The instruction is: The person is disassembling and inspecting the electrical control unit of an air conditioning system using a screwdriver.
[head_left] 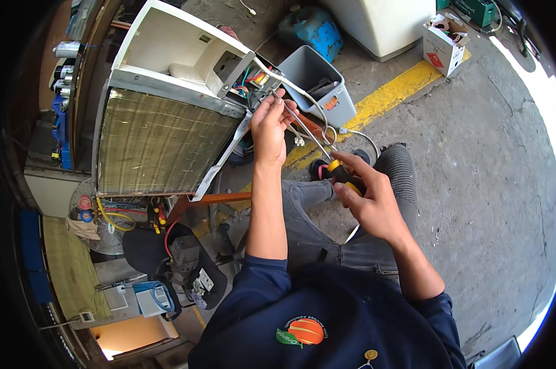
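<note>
My right hand is closed round the black and yellow handle of a long screwdriver. Its thin shaft runs up and left to my left hand, whose thumb and fingers pinch it near the tip. The tip lies by the open wiring corner of an air conditioner unit, where coloured wires show. Below its white housing is a finned coil. A pale power cable loops from that corner past my left hand; a plug hangs beneath it.
A grey bin stands just beyond my hands, with a blue container behind it. Farther right is a white carton by a yellow floor line. A black chair bearing parts and a fan sit at left.
</note>
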`<state>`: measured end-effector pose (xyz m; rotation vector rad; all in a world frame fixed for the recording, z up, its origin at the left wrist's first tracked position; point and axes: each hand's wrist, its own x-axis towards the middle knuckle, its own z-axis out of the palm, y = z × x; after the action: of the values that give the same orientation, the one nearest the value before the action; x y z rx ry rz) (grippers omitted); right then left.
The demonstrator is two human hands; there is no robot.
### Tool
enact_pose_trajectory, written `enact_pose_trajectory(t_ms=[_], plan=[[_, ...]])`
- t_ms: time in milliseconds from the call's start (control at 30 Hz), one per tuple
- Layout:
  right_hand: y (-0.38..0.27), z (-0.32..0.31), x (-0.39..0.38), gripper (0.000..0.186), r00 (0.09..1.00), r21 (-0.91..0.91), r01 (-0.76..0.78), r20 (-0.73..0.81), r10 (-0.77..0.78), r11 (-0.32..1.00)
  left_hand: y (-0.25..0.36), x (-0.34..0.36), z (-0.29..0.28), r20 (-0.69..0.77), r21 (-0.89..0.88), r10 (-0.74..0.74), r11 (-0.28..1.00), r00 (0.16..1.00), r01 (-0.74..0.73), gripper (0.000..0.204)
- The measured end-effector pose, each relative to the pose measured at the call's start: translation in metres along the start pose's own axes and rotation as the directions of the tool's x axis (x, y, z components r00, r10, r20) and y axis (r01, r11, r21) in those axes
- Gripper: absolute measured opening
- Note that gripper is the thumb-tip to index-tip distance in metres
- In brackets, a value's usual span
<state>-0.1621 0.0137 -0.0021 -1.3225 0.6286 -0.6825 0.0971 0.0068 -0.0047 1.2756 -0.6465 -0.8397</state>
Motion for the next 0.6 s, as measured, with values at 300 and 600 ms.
enact_pose_trajectory(t_ms=[300, 600], plan=[[-0.027, -0.010, 0.006, 0.048, 0.990, 0.027, -0.138, 0.039, 0.136, 0.990, -0.003, 0.002, 0.010, -0.085, -0.002, 0.043, 0.999, 0.995, -0.044, 0.029], [-0.038, -0.011, 0.010, 0.048, 0.997, -0.229, -0.061, 0.037, 0.072, 0.971, -0.008, 0.003, 0.016, -0.144, 0.009, 0.077, 0.997, 0.987, -0.077, 0.030]])
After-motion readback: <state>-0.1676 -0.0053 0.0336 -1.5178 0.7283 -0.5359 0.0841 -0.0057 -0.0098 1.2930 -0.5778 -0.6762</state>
